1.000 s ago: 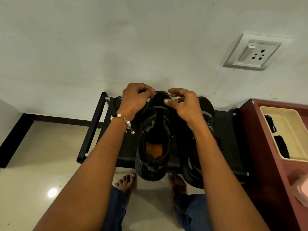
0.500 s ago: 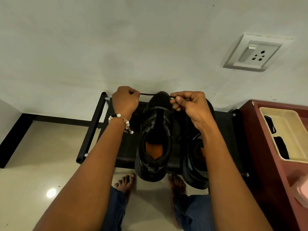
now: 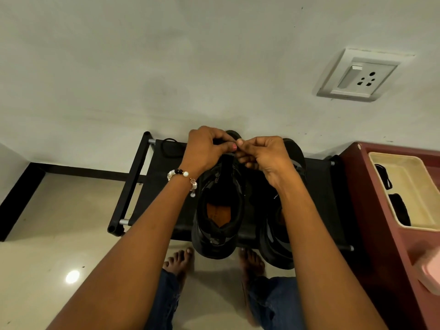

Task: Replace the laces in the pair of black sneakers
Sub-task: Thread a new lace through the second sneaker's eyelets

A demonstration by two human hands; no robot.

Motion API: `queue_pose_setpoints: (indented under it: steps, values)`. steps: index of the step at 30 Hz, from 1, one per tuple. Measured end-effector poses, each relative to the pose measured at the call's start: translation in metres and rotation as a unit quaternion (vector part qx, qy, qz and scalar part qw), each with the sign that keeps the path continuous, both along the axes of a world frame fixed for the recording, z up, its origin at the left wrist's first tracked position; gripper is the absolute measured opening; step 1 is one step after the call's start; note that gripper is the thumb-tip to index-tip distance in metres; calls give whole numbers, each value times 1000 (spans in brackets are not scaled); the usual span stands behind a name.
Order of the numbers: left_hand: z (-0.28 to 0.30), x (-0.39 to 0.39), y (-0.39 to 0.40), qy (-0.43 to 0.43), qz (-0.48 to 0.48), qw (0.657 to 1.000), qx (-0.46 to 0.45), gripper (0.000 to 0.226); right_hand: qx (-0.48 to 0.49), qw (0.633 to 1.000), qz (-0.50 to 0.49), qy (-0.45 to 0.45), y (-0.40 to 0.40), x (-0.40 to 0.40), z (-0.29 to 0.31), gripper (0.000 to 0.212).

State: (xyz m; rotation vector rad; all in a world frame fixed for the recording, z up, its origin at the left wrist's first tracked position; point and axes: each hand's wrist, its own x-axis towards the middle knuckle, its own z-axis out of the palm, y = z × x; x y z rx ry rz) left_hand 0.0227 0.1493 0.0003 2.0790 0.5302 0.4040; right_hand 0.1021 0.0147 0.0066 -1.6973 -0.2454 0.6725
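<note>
Black lace, barely visible, seems pinched between the curled fingers of the left hand (image 3: 204,148) and the right hand (image 3: 262,154), which meet fingertip to fingertip above the toe of the left sneaker (image 3: 219,210). The right sneaker (image 3: 278,234) sits just beside it on the black shoe rack (image 3: 154,186), against the wall. A cream tray (image 3: 414,186) rests on the maroon cabinet (image 3: 371,210) nearby.

Low black rack (image 3: 157,198) is standing on the glossy floor (image 3: 59,234), far edge against the wall. Two black sneakers (image 3: 219,210) are sitting side by side on its top, heels overhanging the near edge. A dark cord, possibly a lace (image 3: 170,148), is lying at far left.
</note>
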Motion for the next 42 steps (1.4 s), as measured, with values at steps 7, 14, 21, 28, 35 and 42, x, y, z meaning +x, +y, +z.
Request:
queue_pose_setpoints:
  steps: [7, 14, 21, 28, 35, 42]
  values:
    - [-15, 2, -8, 109, 18, 991, 74, 9, -271, 955, 119, -9, 2, -12, 1, 39]
    - [-23, 3, -12, 133, 54, 986, 83, 12, -247, 962, 110, -45, -2, -11, 6, 22]
    - [-24, 4, -17, 137, 78, 986, 53, 14, -232, 956, 135, -117, -5, -9, 4, 16]
    - [-27, 7, -24, 141, 107, 984, -14, 14, -218, 952, 163, -143, -11, -4, 0, 14]
    - [-37, 15, -24, 157, 143, 973, -90, 9, -146, 984, 84, -59, -13, 5, -14, 14]
    - [-49, 24, -22, 172, 162, 967, -98, 6, -175, 972, 5, -155, 1, 2, -33, 7]
